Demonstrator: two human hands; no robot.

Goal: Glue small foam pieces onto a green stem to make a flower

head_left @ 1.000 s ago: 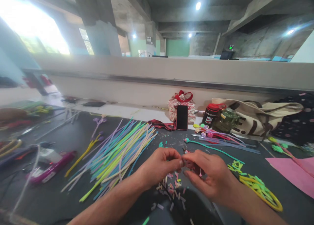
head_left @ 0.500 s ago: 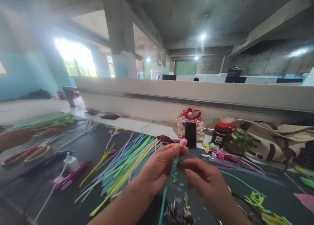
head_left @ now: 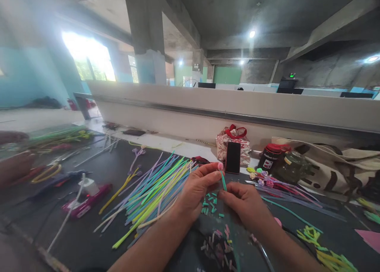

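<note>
Going from the left, a branchy purple piece (head_left: 137,157) and a yellow piece (head_left: 118,191) are lying on the dark tabletop (head_left: 89,244), and both are looking pretty put-together to me. Next over, a big pile of fuzzy sticks (head_left: 157,194) is spreading from near left to far right; no heads are showing on it, so I'm counting that as the unworked stuff. Just right of the pile, the left hand (head_left: 194,191) is pinching a pink-tipped green stem (head_left: 223,181) right up by its pink end, and little green snippets (head_left: 212,204) are lying below. The stem itself is sitting mid-scene, up off the table, between the two hands. One pink head is showing on it and I'm not seeing a second, so I'd call this one partway at best. Its pink end is pointing up and toward the far side, leaning a touch left, while the long axis is running back down to the near side and slightly right. A greenish streak lower down is too blurry to call. The right hand (head_left: 243,200) is gripping the stem further down, thumb against fingers, so both hands are closed on the same piece. Farther right, a bundle of flower-headed stems (head_left: 268,183) is lying heads-left, and I'm guessing those are done.
</note>
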